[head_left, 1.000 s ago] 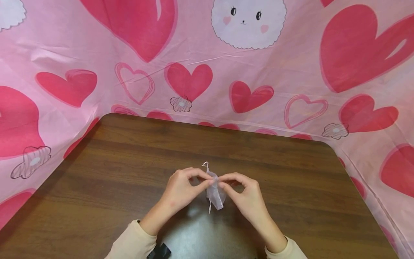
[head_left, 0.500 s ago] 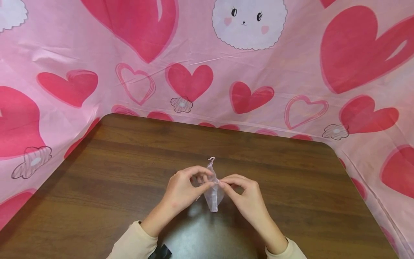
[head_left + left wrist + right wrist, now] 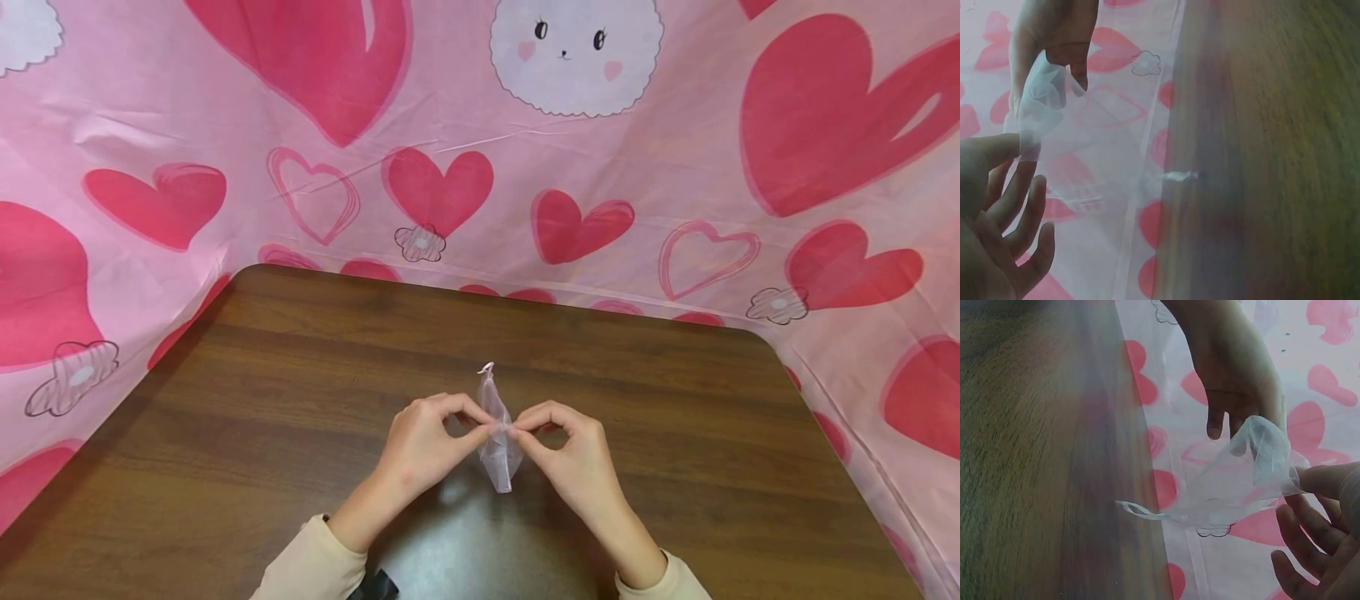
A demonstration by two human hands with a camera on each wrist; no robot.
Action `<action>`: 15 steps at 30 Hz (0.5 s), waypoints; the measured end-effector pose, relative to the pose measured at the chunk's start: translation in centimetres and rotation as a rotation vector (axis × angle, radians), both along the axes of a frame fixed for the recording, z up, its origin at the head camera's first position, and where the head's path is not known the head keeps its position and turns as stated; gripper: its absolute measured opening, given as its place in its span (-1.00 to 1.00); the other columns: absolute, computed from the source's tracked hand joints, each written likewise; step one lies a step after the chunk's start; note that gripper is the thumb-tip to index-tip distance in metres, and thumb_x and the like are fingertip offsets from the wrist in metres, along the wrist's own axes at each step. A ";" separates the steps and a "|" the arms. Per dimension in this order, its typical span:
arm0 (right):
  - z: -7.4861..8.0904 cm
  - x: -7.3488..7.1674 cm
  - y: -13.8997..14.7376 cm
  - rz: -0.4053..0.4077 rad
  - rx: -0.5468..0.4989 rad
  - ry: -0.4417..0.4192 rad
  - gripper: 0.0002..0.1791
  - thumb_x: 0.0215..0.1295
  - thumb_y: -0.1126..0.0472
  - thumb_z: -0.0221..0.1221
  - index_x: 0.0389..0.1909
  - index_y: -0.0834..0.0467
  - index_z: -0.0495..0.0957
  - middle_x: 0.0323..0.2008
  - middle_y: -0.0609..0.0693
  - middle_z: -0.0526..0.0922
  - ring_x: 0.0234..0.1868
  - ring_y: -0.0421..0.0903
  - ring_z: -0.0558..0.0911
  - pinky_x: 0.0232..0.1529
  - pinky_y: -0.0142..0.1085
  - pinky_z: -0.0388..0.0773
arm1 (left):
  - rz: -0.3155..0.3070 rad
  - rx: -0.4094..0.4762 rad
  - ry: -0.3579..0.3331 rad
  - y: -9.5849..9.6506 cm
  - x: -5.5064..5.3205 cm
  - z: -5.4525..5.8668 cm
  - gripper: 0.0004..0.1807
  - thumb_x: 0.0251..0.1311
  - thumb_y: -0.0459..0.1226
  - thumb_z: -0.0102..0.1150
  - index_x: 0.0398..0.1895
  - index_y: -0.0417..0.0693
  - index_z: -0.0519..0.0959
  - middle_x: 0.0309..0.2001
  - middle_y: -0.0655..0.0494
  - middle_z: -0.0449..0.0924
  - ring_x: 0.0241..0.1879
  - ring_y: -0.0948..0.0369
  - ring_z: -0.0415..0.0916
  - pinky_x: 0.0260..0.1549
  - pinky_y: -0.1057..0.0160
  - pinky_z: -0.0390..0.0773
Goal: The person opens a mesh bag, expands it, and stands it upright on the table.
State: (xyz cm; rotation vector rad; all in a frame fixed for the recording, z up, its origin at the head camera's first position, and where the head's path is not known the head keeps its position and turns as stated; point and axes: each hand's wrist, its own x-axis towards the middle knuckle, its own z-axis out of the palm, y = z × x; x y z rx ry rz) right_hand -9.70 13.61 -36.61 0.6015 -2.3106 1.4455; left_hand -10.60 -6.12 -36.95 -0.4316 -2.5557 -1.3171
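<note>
A small sheer, pale organza drawstring bag [image 3: 497,467] is held up between both hands above the table. My left hand [image 3: 429,437] pinches its fabric between thumb and index finger from the left. From the right, the thumb and index finger of my right hand [image 3: 572,450] pinch the same part, the fingertips of the two hands almost meeting. A looped cord [image 3: 1141,511] sticks out from one end of the bag, away from the person. In the left wrist view the see-through fabric [image 3: 1047,100] hangs between the hands, the other fingers loosely bent.
The brown wood-grain table [image 3: 300,367] has rounded far corners. A pink cloth [image 3: 480,108] printed with hearts hangs around its far side and both flanks. Near the left sleeve [image 3: 315,562], a black object [image 3: 377,585] shows at the bottom edge, partly cut off.
The bag has turned and shifted between the fingers, its cord loop now pointing away from the person. The cord end that hung low is out of sight. Both hands stay in nearly the same place.
</note>
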 end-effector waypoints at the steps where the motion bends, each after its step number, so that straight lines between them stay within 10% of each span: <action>1: 0.0 0.0 0.0 -0.002 0.001 -0.002 -0.81 0.02 0.44 0.44 -0.44 0.10 0.70 -0.42 -0.18 0.70 -0.36 -0.21 0.64 -0.28 -0.28 0.55 | 0.003 0.011 0.004 0.0 0.0 0.0 -0.87 0.00 -0.12 0.53 -0.47 0.38 0.72 -0.49 0.54 0.54 -0.48 0.35 0.46 -0.46 0.32 0.41; 15: -0.1 0.1 0.0 -0.007 0.043 -0.027 -0.88 0.18 0.35 0.38 -0.29 0.08 0.76 -0.34 -0.18 0.74 -0.31 -0.23 0.65 -0.23 -0.38 0.53 | 0.045 0.128 0.055 0.0 -0.1 0.0 -0.79 -0.06 -0.21 0.57 -0.47 0.28 0.67 -0.51 0.52 0.53 -0.44 0.23 0.57 -0.38 0.24 0.53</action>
